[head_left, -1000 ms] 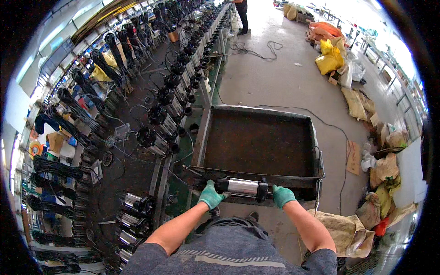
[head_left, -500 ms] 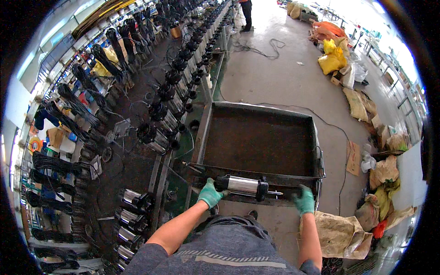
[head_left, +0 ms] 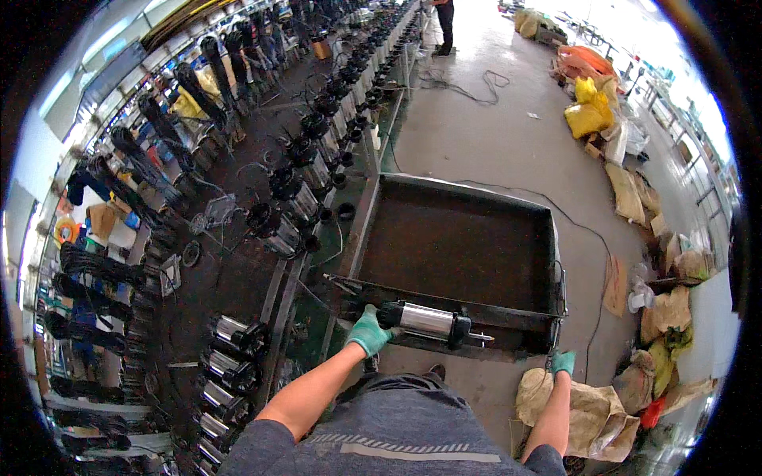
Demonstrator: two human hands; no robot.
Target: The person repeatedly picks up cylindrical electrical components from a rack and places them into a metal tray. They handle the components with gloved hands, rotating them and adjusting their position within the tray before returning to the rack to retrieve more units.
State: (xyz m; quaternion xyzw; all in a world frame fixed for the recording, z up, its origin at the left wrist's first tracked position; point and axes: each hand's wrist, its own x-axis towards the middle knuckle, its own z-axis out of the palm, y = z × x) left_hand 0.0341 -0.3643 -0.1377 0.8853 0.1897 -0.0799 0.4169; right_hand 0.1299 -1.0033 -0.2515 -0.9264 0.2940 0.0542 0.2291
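A submersible pump motor (head_left: 427, 319) with a shiny steel barrel and black ends lies sideways along the near edge of a dark metal tank (head_left: 548, 238). Its thin metal shaft (head_left: 481, 338) points right. My left hand (head_left: 368, 333), in a green glove, is closed around the motor's black left end. Out to the right, beyond the tank's near corner, is my gloved right hand (head_left: 563, 362), above a tan sack (head_left: 583, 408) and well apart from the motor. Its fingers are small and blurred, so whether they hold anything is unclear.
Several similar motors (head_left: 230, 332) lie at my lower left. Upright motors (head_left: 290, 186) line a bench running away, beside coiled black cables (head_left: 143, 170). A cable (head_left: 607, 238) crosses the floor right of the tank. Sacks (head_left: 667, 309) pile along the right; a person (head_left: 445, 28) stands far ahead.
My right hand has moved right and slightly nearer, away from the motor's shaft end, to above the sack. My left hand stays on the motor. The whole view has shifted slightly.
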